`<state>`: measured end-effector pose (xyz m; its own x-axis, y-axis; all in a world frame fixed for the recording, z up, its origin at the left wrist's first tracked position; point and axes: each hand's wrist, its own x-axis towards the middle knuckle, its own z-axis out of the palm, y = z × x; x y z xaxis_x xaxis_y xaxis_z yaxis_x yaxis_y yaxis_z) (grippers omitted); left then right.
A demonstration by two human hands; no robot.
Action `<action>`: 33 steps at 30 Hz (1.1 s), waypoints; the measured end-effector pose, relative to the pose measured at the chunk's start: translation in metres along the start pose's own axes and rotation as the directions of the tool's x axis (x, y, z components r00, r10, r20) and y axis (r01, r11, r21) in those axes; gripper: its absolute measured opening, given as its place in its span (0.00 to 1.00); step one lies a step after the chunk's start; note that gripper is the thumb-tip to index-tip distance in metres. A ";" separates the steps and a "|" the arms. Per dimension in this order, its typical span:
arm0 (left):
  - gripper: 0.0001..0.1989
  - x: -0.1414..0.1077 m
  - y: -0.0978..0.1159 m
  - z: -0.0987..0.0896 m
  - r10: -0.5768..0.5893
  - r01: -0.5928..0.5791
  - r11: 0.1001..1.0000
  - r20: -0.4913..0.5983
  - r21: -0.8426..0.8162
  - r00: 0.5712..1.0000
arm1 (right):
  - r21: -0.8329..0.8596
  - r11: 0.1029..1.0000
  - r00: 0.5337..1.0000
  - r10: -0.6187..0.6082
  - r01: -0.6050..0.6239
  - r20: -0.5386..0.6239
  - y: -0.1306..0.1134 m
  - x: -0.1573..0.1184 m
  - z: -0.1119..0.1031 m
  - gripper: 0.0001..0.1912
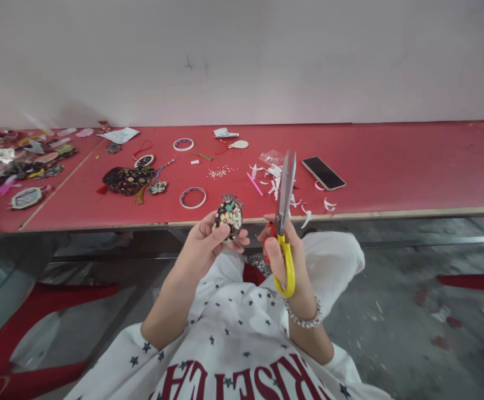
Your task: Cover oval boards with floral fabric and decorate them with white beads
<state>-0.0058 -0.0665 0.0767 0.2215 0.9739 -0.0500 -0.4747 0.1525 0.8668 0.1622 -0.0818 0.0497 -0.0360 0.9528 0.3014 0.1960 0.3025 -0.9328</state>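
Between the thumb and fingers of my left hand (212,241) is a small oval ornament (228,218) of dark floral fabric, with a bit of clear film at its top edge. My right hand (286,250) grips a pair of scissors (286,194) with one yellow and one red handle. The blades point up and away from me and look nearly closed. Both hands are above my lap, just in front of the table edge, and the scissors are apart from the ornament. White paper scraps (274,172) lie on the table behind the blades.
On the red table (404,166) are a phone (323,172), two tape rolls (192,198), a pink stick (254,184) and small white beads (221,173). Dark floral pouches (127,180) and a pile of ornaments (25,158) lie to the left. A red stool (54,300) stands at lower left.
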 end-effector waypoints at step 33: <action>0.07 -0.020 -0.007 0.023 0.421 -0.391 0.886 -0.076 0.250 0.904 | 0.136 0.989 0.885 -0.015 -0.055 0.465 -0.037 -0.023 -0.001 0.36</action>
<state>0.0129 -0.0909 0.0835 -0.0642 0.9573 0.2818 -0.2938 -0.2880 0.9114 0.1572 -0.1152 0.0773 -0.4904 0.8508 0.1887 0.0627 0.2504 -0.9661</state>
